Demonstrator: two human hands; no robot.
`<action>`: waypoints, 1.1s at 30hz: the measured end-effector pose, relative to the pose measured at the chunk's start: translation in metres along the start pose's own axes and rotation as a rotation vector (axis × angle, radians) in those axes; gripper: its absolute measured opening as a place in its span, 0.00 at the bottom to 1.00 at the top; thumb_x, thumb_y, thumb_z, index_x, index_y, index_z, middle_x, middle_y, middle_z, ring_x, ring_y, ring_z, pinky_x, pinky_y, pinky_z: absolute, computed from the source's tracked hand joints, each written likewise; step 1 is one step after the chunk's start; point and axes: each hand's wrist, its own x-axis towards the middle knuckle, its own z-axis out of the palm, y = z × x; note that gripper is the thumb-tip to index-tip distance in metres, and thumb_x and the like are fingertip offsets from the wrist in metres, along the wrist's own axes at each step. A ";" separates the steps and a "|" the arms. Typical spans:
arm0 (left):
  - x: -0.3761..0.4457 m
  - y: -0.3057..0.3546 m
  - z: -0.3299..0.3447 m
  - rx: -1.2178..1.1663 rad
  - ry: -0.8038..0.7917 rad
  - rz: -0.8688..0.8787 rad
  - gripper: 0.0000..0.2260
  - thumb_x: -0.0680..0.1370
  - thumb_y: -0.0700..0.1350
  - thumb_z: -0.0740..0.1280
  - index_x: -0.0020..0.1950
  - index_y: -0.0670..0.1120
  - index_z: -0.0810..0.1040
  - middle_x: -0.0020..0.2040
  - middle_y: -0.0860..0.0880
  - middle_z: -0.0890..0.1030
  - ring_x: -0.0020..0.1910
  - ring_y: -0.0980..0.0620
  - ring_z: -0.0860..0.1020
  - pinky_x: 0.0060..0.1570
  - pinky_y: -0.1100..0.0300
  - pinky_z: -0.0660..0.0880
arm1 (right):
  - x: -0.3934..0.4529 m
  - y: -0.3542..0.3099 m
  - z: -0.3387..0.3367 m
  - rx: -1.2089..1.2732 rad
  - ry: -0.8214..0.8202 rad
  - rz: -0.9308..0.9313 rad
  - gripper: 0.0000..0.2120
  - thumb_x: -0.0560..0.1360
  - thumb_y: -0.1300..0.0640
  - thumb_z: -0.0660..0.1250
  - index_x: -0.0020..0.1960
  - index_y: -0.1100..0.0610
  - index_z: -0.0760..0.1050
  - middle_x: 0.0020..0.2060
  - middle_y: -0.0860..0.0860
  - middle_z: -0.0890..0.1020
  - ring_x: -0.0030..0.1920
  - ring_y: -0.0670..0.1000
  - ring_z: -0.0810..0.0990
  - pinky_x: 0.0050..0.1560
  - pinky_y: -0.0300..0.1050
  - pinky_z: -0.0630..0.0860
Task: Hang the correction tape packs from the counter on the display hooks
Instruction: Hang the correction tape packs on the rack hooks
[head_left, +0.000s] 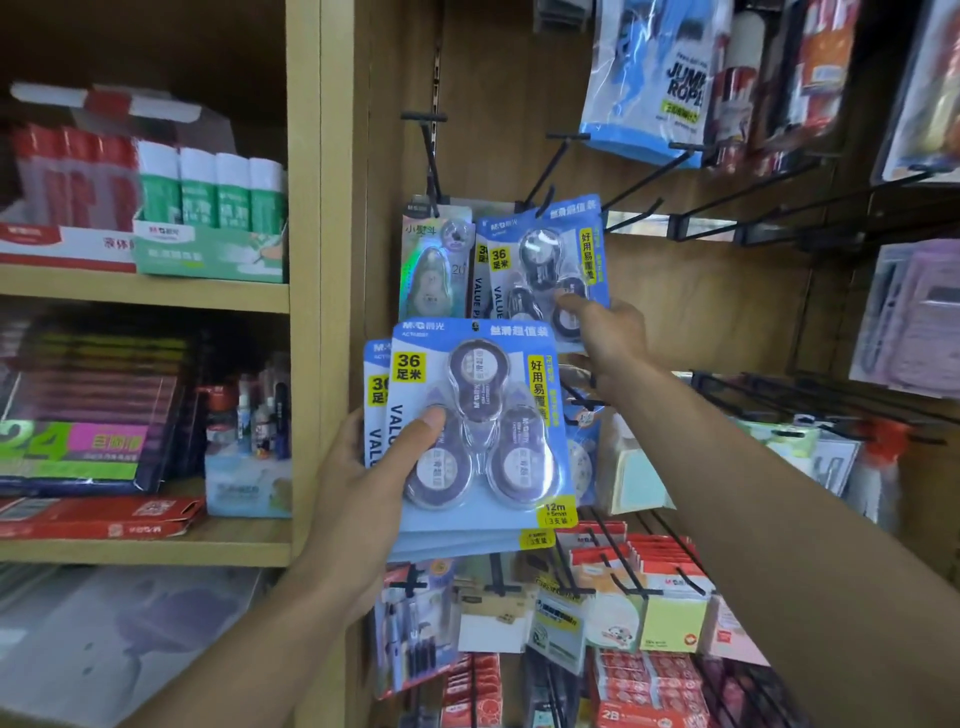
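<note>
Left hand (363, 467) grips a stack (478, 431) of blue correction tape packs, thumb pressed on the front blister, fingers curled behind; I count at least two cards fanned, maybe more under them. Right hand (605, 338) reaches up to a hung pack (540, 265) already on its hook (550, 171), fingers on the lower right of the card; I judge it is pinching that card, though the fingertips are partly hidden behind it. The hung pack tilts slightly, so I read the step as seating or straightening it before the next one goes up. To do it well I would steady the card from below, let the hole slide fully back along the hook, then take the top pack off the stack by its upper edge and line the hole with the hook tip. Just left hangs a green pack (434, 265) on its own hook (431, 156); I must not knock it. Empty hooks (727, 208) jut out to the right, near the right forearm, and could snag it. More hooks and sticky notes (670, 618) sit below the stack. Glue sticks (213, 187) stand on the shelf at left, well apart. Jump rope bag (644, 83) hangs above right. I see no counter in view.
</note>
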 end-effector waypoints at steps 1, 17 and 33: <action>0.002 0.000 0.001 -0.008 0.000 -0.007 0.24 0.63 0.58 0.77 0.58 0.54 0.84 0.52 0.51 0.89 0.47 0.49 0.88 0.44 0.53 0.82 | 0.006 0.001 0.002 -0.020 -0.002 0.004 0.04 0.75 0.53 0.75 0.45 0.52 0.81 0.41 0.51 0.84 0.40 0.53 0.82 0.41 0.45 0.79; 0.011 -0.001 0.001 -0.016 -0.007 -0.066 0.31 0.62 0.59 0.78 0.63 0.53 0.82 0.55 0.49 0.89 0.55 0.43 0.87 0.60 0.36 0.81 | 0.071 0.021 0.019 -0.192 -0.211 0.281 0.14 0.79 0.42 0.69 0.54 0.53 0.76 0.42 0.51 0.81 0.33 0.49 0.82 0.27 0.36 0.75; -0.002 -0.015 0.007 -0.070 0.062 -0.031 0.25 0.67 0.57 0.82 0.62 0.52 0.82 0.55 0.48 0.88 0.55 0.41 0.87 0.57 0.30 0.80 | -0.084 -0.037 -0.006 -0.038 -0.137 -0.092 0.18 0.77 0.48 0.72 0.66 0.49 0.76 0.52 0.44 0.83 0.38 0.37 0.83 0.38 0.33 0.76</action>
